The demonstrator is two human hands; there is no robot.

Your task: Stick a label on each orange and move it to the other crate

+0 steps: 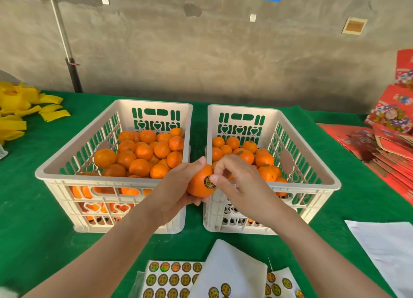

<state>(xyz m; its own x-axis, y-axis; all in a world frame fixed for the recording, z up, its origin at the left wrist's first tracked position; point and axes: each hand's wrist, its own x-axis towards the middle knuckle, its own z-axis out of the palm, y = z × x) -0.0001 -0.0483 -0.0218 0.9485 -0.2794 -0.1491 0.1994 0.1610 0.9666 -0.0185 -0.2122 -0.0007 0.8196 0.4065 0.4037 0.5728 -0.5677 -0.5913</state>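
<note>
Left hand [176, 186] cups an orange [199, 183] between the two white crates [73, 163]. Right hand [237, 181], fingers curled, presses a round label [209, 182] onto it with the thumb.

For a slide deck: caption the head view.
Left hand holds an orange while the right hand presses a label onto it.

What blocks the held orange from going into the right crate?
Only the right hand, pinching the label on the orange the left hand holds, over the right crate's near left corner. Its top is open.
</note>
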